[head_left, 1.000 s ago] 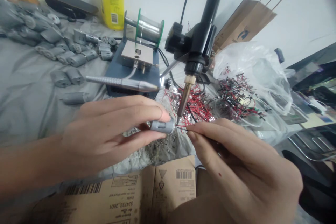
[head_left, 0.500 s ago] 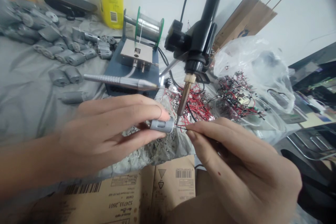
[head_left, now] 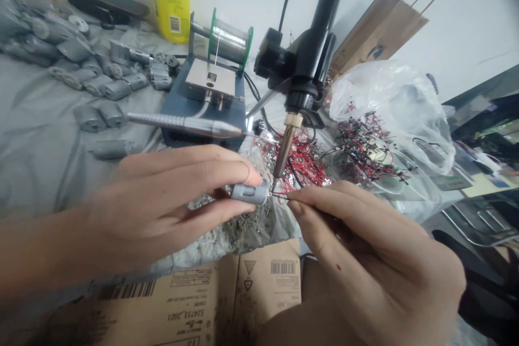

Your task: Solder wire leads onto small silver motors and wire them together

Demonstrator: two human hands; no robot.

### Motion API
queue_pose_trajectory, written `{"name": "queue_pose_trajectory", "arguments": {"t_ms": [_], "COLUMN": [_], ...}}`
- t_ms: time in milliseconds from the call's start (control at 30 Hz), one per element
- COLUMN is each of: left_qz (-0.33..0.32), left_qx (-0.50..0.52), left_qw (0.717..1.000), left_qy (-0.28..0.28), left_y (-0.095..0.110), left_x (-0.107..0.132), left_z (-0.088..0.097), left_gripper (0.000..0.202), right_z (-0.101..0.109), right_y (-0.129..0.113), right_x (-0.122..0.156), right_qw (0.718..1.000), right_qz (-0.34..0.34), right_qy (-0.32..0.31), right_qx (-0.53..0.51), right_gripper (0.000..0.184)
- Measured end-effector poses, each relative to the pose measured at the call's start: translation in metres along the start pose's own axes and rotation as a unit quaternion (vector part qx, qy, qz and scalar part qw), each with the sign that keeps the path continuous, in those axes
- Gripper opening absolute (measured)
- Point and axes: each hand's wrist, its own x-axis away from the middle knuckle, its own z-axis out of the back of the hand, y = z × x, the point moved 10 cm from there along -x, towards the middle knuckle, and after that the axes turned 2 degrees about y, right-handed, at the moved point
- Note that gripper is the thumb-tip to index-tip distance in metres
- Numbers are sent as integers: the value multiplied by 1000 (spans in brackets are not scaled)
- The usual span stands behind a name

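Grey DC motors (head_left: 91,119) lie loose on a grey cloth sheet (head_left: 36,140). The left hand (head_left: 162,200) pinches one motor (head_left: 250,193) between its fingers, the motor's end just beside the soldering iron's tip (head_left: 275,178). The right hand (head_left: 365,248), closed in a fingertip pinch, holds a thin black wire (head_left: 283,198) at that end. A slipping grip could let the wire spring away, and fingers drifting toward the tip, if hot, could get burned.

left hand (head_left: 154,200): grey DC motor (head_left: 250,193) | right hand (head_left: 365,243): wire (head_left: 281,198) | soldering iron (head_left: 286,151) beside
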Motion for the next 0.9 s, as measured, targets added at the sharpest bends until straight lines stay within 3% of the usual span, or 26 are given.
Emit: {"name": "queue_pose_trajectory", "arguments": {"t_ms": [200,400,600,900], "left_qz": [1,2,-7,-7], "left_qx": [6,-2,2,1], "left_qw": [999,1000,998,1000], "left_qy": [35,14,55,23], "left_y": [1,0,3,1], "left_x": [-1,-1,-4,-3], "left_z": [3,0,3,-1], "left_gripper": [18,17,14,16], "right_z": [0,1,-5,-3], "right_y": [1,2,5,5], "right_x": [0,0,-3,1], "right_qw": [1000,1000,1000,1000], "right_qz": [3,-3,-11,-14], "right_qy": [-2,-1,-5,-10], "right_qx": [-2,-3,-6,7], "right_gripper": [19,19,14,16]}}
